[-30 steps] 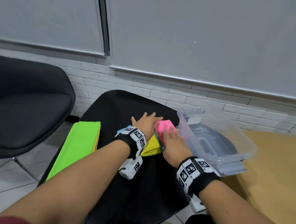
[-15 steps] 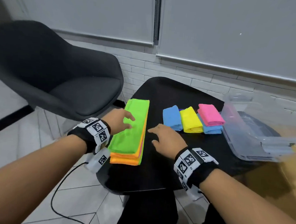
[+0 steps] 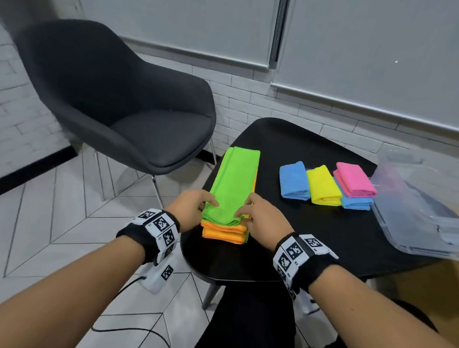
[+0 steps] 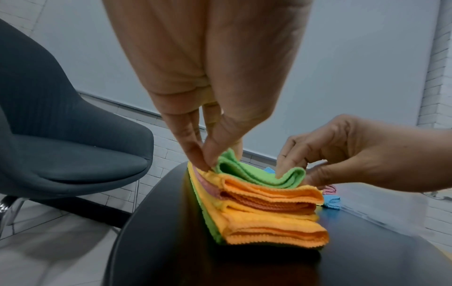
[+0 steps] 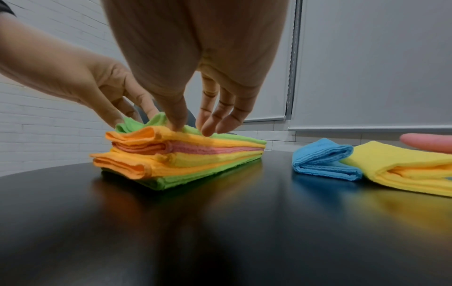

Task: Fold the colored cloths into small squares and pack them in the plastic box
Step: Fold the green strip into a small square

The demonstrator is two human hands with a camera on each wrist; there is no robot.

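Two hands work at the near end of the cloth stack (image 3: 226, 227), which lies at the near-left edge of the desk (image 3: 326, 247). The left hand (image 3: 191, 210) pinches the near-left corner of the green cloth (image 3: 234, 185), thumb and fingertips closed on the hem. The right hand (image 3: 263, 220) pinches the near-right corner of the same cloth between thumb and forefinger; its other fingers are spread and hold nothing. In the left wrist view the green hem (image 4: 259, 174) is raised off the orange cloth (image 4: 274, 234) beneath it.

Key relation: the green cloth is a long strip whose long axis runs from the near edge toward the far edge of the desk, directly away from the hands. Both hands are at the near short end, one at each corner, about equally near. Judgement: the step in hand is separation of the top cloth; the coming move likely lifts or carries this near end along the long axis. The layers below may drag with it.

Farther right, toward the desk's middle, lie folded squares: blue (image 3: 293, 180), yellow (image 3: 323, 185), and pink (image 3: 355, 180) stacked on a second blue one. The plastic box (image 3: 419, 212) sits at the right edge, touching or just beside the squares. No cloth is visible inside it.
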